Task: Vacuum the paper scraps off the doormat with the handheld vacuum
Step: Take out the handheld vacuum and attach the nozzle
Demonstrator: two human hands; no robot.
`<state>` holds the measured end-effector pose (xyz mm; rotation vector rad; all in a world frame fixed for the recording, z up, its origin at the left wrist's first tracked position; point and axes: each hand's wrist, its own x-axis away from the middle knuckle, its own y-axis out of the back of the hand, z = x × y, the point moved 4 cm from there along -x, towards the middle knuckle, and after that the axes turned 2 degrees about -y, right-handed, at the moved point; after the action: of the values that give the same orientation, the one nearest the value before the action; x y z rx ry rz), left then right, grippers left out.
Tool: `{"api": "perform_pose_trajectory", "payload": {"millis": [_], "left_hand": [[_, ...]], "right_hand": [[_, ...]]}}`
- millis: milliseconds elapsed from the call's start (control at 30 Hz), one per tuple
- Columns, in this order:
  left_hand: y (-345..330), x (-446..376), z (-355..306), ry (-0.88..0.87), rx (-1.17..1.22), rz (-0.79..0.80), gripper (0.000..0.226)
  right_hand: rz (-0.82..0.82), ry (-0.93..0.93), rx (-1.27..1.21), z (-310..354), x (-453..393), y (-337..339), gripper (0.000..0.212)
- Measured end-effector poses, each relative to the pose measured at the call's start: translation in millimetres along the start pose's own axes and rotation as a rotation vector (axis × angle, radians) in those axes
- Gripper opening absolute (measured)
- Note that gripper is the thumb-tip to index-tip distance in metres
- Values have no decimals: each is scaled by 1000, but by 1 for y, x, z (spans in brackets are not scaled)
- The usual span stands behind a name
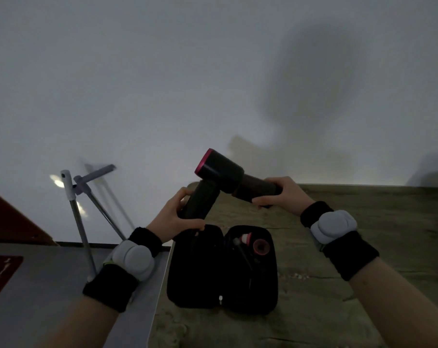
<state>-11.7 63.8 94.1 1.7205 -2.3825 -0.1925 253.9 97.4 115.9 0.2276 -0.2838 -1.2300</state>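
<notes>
Black and rigid, the handheld vacuum (219,172) hangs just above the open case (221,270), left hand (174,217) clenched round its handle, right hand (282,194) gripping the nozzle end; it looks light but smooth, best held by the handle.

The vacuum (220,172) is black with a pink-red ring at its rear end. The open case (200,272) is black, with pink-red and white parts inside. The table (338,247) is mottled olive green. Both wristbands (349,254) are black beside pale grey pods. The wall (137,84) is plain grey-white.
</notes>
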Motion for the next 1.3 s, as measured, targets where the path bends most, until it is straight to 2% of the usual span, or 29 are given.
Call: {"api": "perform_pose_trajectory", "payload": {"millis": [100, 167, 300, 367, 567, 733, 833, 933, 1133, 1233, 1300], "left_hand": [[-8, 0, -11, -16, 31, 85, 60], [-11, -3, -17, -24, -45, 108, 71], [-20, -6, -25, -25, -216, 72, 79], [-26, -6, -32, -35, -235, 67, 79], [-44, -7, -38, -37, -120, -7, 77], [-47, -11, -43, -31, -99, -68, 74], [-51, -12, -43, 10, -25, -66, 54], [-58, -13, -44, 36, 17, -80, 44], [-76, -12, -50, 41, 39, -99, 47], [-94, -11, -54, 22, 94, -145, 43], [-99, -11, -52, 35, 147, -160, 41]], "right_hand": [[-36, 51, 9, 11, 4, 5, 21], [-32, 72, 72, 16, 4, 6, 21], [-34, 125, 376, 19, -5, 3, 39], [-63, 117, 521, 18, -6, 2, 40], [-416, 244, 748, 33, 4, 5, 44], [-583, 407, 775, 35, 18, 7, 49], [-702, 508, 892, 42, 18, 6, 46], [-767, 527, 958, 48, 16, 7, 46], [-795, 555, 1152, 48, 11, 16, 52], [-886, 542, 1158, 53, 11, 21, 47], [-851, 554, 1157, 54, 9, 22, 47]]}}
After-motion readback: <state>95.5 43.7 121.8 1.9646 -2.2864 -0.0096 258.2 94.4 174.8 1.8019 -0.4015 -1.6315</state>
